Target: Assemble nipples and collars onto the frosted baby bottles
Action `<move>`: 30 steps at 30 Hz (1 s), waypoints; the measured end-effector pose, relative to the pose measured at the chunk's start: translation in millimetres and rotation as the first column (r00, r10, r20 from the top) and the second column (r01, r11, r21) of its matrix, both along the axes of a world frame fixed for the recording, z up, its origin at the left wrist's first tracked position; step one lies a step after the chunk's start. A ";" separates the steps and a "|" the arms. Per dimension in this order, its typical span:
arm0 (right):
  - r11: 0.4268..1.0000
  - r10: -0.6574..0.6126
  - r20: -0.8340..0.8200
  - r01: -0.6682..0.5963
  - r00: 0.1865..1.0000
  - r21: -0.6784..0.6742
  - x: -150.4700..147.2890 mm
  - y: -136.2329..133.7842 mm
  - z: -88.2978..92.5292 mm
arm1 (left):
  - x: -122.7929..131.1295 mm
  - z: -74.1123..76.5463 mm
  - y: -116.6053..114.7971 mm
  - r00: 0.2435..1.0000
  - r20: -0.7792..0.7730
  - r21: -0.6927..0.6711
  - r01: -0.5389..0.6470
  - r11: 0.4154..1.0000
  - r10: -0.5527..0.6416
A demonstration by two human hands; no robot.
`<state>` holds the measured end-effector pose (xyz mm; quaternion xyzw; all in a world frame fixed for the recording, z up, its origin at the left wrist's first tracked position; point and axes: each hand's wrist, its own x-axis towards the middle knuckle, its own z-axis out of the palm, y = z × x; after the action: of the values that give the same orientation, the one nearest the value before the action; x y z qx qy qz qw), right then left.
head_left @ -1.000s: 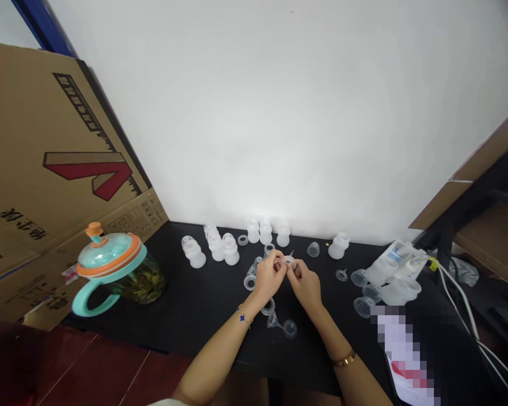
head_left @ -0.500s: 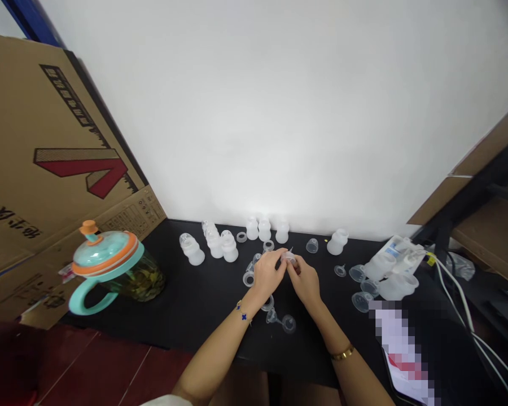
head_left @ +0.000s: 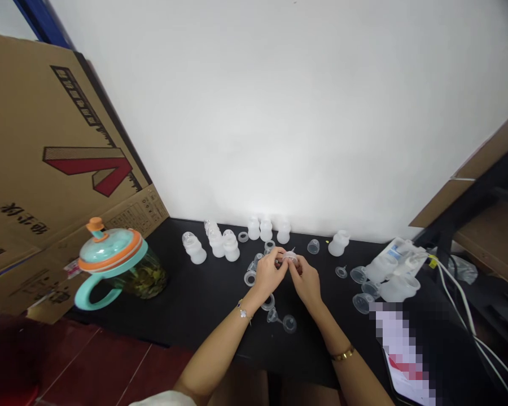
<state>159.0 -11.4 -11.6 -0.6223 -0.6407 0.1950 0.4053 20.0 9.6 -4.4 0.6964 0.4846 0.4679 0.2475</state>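
Observation:
My left hand and my right hand meet over the black table, fingers closed round a whitish bottle ring. A thin translucent tip stands up behind the ring; how it joins the ring is too small to tell. Beside and partly behind my left hand are loose rings, one of them a collar ring. Below my hands lie a silicone nipple and another nipple, both translucent. A clear cap sits beyond my right hand, and a further nipple lies to its right.
White bottles, such as one bottle, stand along the wall to the left and centre; another bottle is at right. A jug with a turquoise lid stands left. More clear caps, white cables and a pixelated phone occupy the right.
My left fingers have lifted and spread a little round the ring, so more of it shows. My left wrist has turned slightly. The whole view has shifted a little.

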 end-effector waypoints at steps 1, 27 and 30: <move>1.000 0.000 0.003 0.000 1.000 -0.002 0.1 0.0 0.1 | 0.1 0.6 -0.3 1.000 -0.002 -0.004 -0.004 1.000 0.004; 1.000 0.006 0.037 -0.007 0.999 0.010 0.1 -1.0 0.8 | 0.4 3.2 -1.4 1.000 -0.008 -0.020 -0.030 0.999 0.030; 1.000 0.009 0.036 -0.009 0.999 0.003 0.0 -1.3 1.6 | 0.2 2.5 -1.2 0.999 -0.015 -0.023 -0.032 0.999 0.032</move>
<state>158.9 -12.7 -10.0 -0.6222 -0.6510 0.1847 0.3937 20.2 8.3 -1.9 0.6891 0.5030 0.4611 0.2442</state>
